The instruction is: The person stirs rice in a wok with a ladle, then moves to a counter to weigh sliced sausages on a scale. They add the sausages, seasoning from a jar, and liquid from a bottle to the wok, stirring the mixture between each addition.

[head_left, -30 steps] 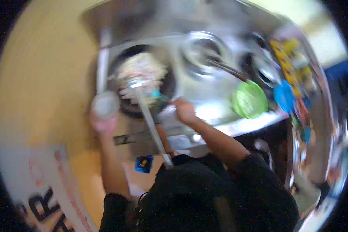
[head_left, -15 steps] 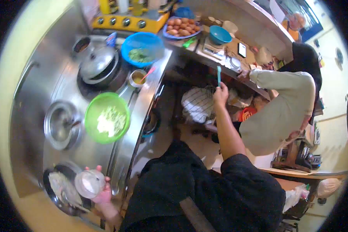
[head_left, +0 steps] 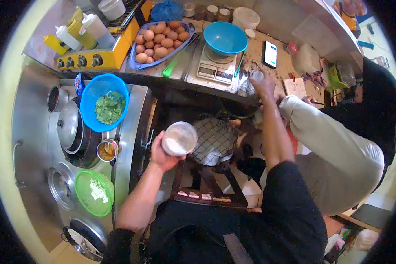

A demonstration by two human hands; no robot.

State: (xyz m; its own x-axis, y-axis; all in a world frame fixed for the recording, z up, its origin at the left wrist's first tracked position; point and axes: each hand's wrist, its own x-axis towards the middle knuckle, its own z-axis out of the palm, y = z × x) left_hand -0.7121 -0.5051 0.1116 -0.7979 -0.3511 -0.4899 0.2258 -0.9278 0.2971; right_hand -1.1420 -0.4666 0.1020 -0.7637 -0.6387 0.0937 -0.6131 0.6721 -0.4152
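Near the middle of the head view, my left hand (head_left: 161,154) is wrapped round a clear round tub (head_left: 179,139) with white powder or grains in it. At the counter, my right hand (head_left: 263,83) closes on a small pale lid or jar top (head_left: 257,75). Left of it lies a teal spoon (head_left: 240,65), leaning by the kitchen scale (head_left: 216,70). A turquoise bowl (head_left: 225,38) sits on the scale. A phone (head_left: 270,54) with a lit screen lies behind my right hand.
A basket of eggs (head_left: 159,42) is left of the scale. On the steel counter (head_left: 130,105) stand a blue basin (head_left: 84,103) of leaves, a green basin (head_left: 81,193), pots and a pan. A person in pale trousers (head_left: 339,132) is close on the right.
The view has turned toward the counter. My left hand has carried the tub away from the pan. My right hand no longer holds the teal spoon and is now at the small lid or jar.
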